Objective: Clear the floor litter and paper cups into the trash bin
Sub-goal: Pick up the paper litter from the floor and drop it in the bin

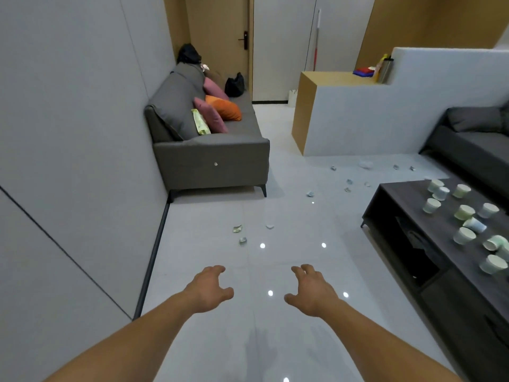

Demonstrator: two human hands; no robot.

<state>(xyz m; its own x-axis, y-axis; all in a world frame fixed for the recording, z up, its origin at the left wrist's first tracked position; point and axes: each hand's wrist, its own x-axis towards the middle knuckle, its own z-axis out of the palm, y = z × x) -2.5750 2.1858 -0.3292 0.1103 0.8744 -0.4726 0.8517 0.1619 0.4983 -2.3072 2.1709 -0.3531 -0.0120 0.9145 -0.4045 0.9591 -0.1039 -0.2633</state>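
Litter [237,228] lies on the pale floor [289,271] in two groups: three small scraps well out from the near end of the coffee table [399,199], and a looser scatter past the table's far end. Paper cups [465,235] stand on the table top along its length, most mouth-down and a few tipped on their sides.

The left hand [209,290] and right hand [311,292] are both empty. They are held palm-down above the floor short of the table's near end, well apart from each other, with fingers spread and loosely curled.

The trash bin is not identifiable in this view. A white container [292,97] far beyond the table's far end may be it, but it is too small to tell.

Judged step: approach and collect the three nearest scraps.

Recommended procedure:
- Locate the bin first, so that each load has a destination.
- Pinch each scrap at its raised edge, because flat pieces tend to slide on glossy tile.
- Gather scraps into one palm and keep the other hand free for picking.
- Work outward from the table's near end toward its far end.
- Nest the cups into a stack before carrying, after checking each for liquid.
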